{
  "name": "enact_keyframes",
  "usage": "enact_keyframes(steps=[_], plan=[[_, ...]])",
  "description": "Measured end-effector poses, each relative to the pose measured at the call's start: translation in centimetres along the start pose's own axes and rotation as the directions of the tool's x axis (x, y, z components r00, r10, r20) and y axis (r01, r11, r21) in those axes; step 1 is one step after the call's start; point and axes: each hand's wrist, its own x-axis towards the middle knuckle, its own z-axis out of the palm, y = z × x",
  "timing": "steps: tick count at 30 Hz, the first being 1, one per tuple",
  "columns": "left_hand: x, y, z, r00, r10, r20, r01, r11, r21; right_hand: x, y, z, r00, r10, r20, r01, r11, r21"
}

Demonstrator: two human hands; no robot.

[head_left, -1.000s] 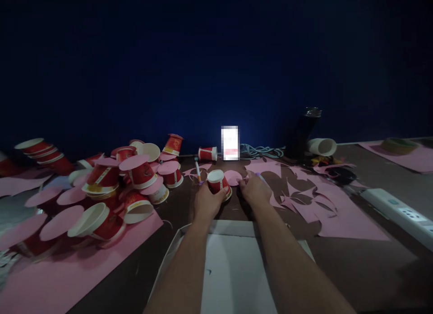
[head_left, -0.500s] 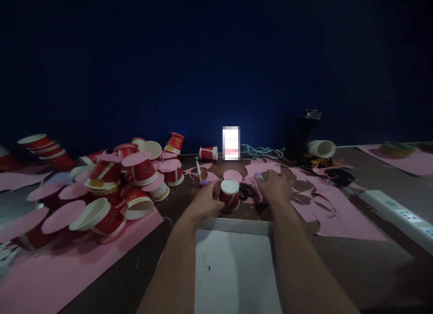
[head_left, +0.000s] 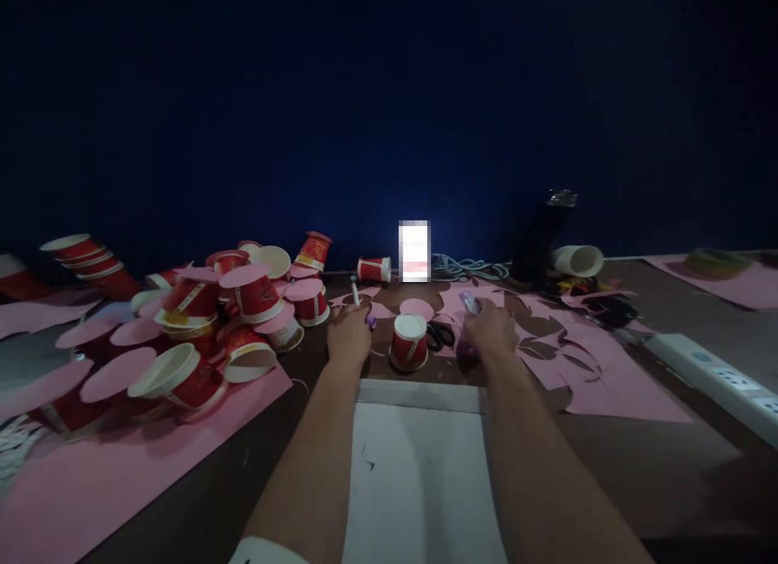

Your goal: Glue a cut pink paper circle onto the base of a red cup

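Observation:
An upside-down red paper cup (head_left: 409, 342) with a pale base stands between my hands, touched by neither. My left hand (head_left: 349, 337) is closed at a small purple cap (head_left: 370, 322) left of the cup, its fingertips partly hidden. Just beyond those fingers a white pen (head_left: 356, 290) lies on the table. My right hand (head_left: 492, 331) grips a glue stick (head_left: 470, 302), whose clear, lilac-tinted end points away from me. Black-handled scissors (head_left: 441, 335) lie right of the cup, and a round pink paper disc (head_left: 416, 309) lies behind it.
At left, several red cups with pink discs (head_left: 246, 292) are heaped on a pink sheet (head_left: 182, 459). A white box-like board (head_left: 419, 467) lies before me. Cut pink scraps (head_left: 613, 386), a power strip (head_left: 708, 382), a cable (head_left: 474, 267) and a glowing screen (head_left: 414, 252) surround the workspace.
My left hand has let go of the red cup and moved left to the purple cap. My right hand stays around the glue stick, shifted slightly. The cup stands alone.

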Motion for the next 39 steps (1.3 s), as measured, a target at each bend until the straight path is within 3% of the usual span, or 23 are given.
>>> enact_keyframes(steps=[2,4,6,8,9,11,13,15,17,19,22,29,39], plan=[[-0.2,0.0,0.2,0.999,0.025,0.034,-0.027,0.999,0.046,-0.3,-1.1,-0.7,0.997,0.028,-0.072,-0.017,0.989,0.15],[-0.4,0.1,0.3,0.998,0.03,0.05,-0.033,0.997,0.076,-0.8,-2.2,-1.1,0.994,0.007,-0.107,0.039,0.907,0.42],[-0.5,0.2,0.4,0.998,-0.012,0.059,0.007,0.996,0.086,-1.4,-3.2,-1.3,0.998,-0.011,-0.055,0.046,0.715,0.698],[-0.3,0.4,0.3,0.997,-0.078,0.026,0.077,0.996,0.049,-2.0,-4.1,-1.2,0.998,-0.017,0.064,-0.051,0.405,0.913],[-0.3,0.4,0.2,0.994,-0.107,-0.019,0.107,0.994,-0.005,-2.3,-4.5,-1.3,0.992,-0.028,0.126,-0.115,0.255,0.96],[-0.2,0.7,-0.1,0.975,-0.126,-0.18,0.095,0.981,-0.171,-2.9,-5.4,-1.4,0.973,-0.101,0.208,-0.205,0.04,0.978],[-0.4,1.0,-0.7,0.923,-0.065,-0.38,-0.066,0.945,-0.321,-3.4,-6.1,-1.8,0.964,-0.174,0.199,-0.216,-0.089,0.972],[-0.8,1.4,-1.3,0.861,0.038,-0.507,-0.265,0.884,-0.385,-3.9,-6.6,-2.1,0.965,-0.21,0.155,-0.188,-0.148,0.971],[-1.4,1.8,-1.7,0.826,0.114,-0.552,-0.388,0.825,-0.411,-4.4,-6.9,-2.2,0.967,-0.229,0.111,-0.144,-0.132,0.981],[-1.9,2.2,-2.0,0.831,0.147,-0.536,-0.42,0.798,-0.432,-4.8,-7.0,-2.2,0.968,-0.236,0.08,-0.096,-0.06,0.994],[-2.3,2.6,-2.1,0.852,0.145,-0.503,-0.406,0.79,-0.46,-5.4,-7.2,-2.2,0.962,-0.263,0.069,-0.059,0.045,0.997],[-2.4,2.8,-2.3,0.877,0.144,-0.458,-0.367,0.818,-0.444,-6.4,-8.0,-2.9,0.943,-0.31,0.125,-0.077,0.164,0.983],[-2.4,2.9,-2.3,0.848,0.18,-0.499,-0.413,0.814,-0.408,-6.3,-7.9,-2.5,0.943,-0.312,0.116,-0.046,0.222,0.974]])
